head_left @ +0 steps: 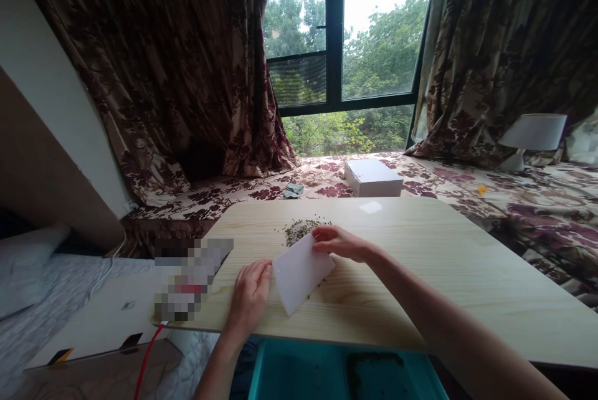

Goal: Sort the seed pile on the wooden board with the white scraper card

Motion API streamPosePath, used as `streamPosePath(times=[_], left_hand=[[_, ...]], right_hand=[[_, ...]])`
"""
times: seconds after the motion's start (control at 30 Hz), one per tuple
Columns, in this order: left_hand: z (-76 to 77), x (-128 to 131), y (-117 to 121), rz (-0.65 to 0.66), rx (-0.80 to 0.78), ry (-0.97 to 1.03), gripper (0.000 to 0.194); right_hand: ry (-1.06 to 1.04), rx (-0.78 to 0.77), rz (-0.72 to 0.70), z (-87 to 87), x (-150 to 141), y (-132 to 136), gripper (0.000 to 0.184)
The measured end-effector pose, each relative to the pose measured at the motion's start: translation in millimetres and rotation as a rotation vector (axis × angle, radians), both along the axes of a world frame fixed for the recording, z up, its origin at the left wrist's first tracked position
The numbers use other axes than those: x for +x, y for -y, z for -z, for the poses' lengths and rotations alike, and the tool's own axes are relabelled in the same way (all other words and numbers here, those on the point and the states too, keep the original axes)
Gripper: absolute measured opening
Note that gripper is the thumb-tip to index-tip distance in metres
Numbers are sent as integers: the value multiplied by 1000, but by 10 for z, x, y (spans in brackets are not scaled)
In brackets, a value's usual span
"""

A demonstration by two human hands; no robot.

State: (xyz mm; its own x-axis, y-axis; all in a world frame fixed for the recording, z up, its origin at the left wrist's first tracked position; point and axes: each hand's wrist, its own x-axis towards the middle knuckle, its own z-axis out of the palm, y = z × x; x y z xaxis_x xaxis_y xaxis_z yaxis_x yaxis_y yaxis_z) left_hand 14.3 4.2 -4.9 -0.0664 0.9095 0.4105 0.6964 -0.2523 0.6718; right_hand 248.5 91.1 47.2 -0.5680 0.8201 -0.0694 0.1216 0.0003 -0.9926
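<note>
A white sheet of paper or thin card [299, 275] is held at a slant over the near middle of the wooden table [397, 275]. My right hand [337, 243] pinches its upper right edge, with the fingers curled round it. At the sheet's left edge, my left hand [252, 293] is closed, thumb and fingertips against the corner. Just beyond the sheet lies a spread of small brown-green grains [299, 230], too small to name surely. A few more grains are scattered by the sheet's lower right side. The sheet hides part of the tabletop.
A white box [374, 177] and a crumpled grey cloth [293, 190] sit on the window ledge. A small white paper [370, 207] lies at the table's far edge. Below the near edge is a teal tray [299, 372]. A red cable [148, 359] hangs left; a lamp [532, 135] stands right.
</note>
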Motion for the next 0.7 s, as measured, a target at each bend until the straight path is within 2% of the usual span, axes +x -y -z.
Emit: streamPosePath(times=[0.23,0.47,0.63,0.7], left_hand=[[-19,2,4,15,-4,-28,34],[-14,35,7,1,31,-49,31],[-10,62,0,1,40,-62,29],[-14,73,-1,-3,48,-73,27]], right_hand=[[82,-61,-115,-73,145,103,34],[82,-125,-119,-142,475,632,28],[142,-76,-141,-244,575,1027,21],[152,-30,-90,-236,610,1117,22]])
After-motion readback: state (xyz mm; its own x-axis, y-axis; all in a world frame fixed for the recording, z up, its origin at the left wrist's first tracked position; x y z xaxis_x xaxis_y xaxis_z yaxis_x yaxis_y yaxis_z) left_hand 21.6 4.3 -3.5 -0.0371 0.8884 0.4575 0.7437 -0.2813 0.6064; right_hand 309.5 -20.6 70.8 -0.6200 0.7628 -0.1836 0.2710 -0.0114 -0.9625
